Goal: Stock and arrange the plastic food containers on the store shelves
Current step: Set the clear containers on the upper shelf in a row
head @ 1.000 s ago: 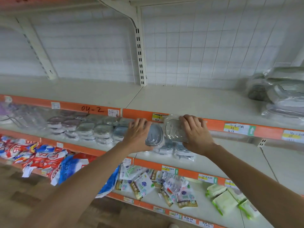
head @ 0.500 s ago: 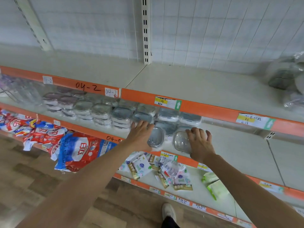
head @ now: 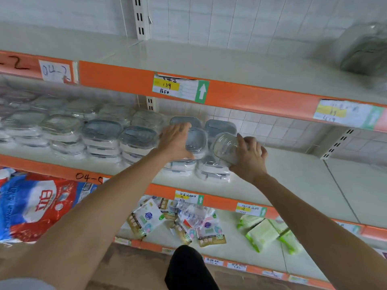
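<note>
Head view looks down along two bare forearms that reach to the middle shelf (head: 293,176). Left hand (head: 174,142) is stretched forward, palm down, its grip curled round a wrapped grey-lidded container (head: 195,141) which it holds tilted above the end stack (head: 180,167) of the row. Right hand (head: 249,158) is bent at the wrist, its grip closed round a clear plastic container (head: 225,148) held on edge, bottom toward the camera, just over the last stack (head: 213,170) at the right end of the row. The two held containers sit just beside each other. More wrapped stacks of containers (head: 100,137) run leftward along the same shelf, behind its orange edge strip (head: 163,189).

Compared with half a second ago, both hands have gone deeper over the shelf and stand above the end stacks instead of at the shelf's front edge; the camera has come closer and lower, so the upper shelf's price label (head: 180,87) looms larger.
</note>
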`<state>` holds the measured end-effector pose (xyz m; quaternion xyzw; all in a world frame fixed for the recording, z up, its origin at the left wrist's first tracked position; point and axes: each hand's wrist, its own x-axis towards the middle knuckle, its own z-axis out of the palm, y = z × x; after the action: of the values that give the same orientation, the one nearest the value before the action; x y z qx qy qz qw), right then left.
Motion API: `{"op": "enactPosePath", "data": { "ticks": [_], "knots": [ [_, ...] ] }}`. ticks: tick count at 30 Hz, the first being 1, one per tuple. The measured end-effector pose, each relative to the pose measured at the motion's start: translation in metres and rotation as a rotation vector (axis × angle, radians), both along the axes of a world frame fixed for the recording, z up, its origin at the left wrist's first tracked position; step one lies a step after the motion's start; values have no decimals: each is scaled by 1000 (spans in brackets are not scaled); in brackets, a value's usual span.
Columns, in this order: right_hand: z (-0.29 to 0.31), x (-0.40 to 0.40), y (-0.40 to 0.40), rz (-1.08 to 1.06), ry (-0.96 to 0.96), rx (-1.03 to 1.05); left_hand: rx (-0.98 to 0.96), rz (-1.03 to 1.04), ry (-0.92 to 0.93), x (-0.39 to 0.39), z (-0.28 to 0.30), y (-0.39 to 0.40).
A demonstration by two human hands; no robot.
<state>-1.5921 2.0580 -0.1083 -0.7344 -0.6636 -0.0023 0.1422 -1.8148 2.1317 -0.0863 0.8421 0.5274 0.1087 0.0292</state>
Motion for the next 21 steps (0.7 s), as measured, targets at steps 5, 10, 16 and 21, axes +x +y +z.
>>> {"op": "enactPosePath", "data": {
  "ticks": [5, 10, 16, 21],
  "knots": [
    [-13, 16, 25, -47, 137, -38, -83, -2, 59, 11, -26, 24],
    [-6, 7, 48, 120, 206, -141, 28, 33, 119, -3, -36, 27],
    [3, -4, 64, 326, 62, -297, 62, 53, 109, -20, -35, 21],
    [-12, -18, 41, 374, -132, -34, 155, 128, 250, -10, -55, -5]
  ]
}}
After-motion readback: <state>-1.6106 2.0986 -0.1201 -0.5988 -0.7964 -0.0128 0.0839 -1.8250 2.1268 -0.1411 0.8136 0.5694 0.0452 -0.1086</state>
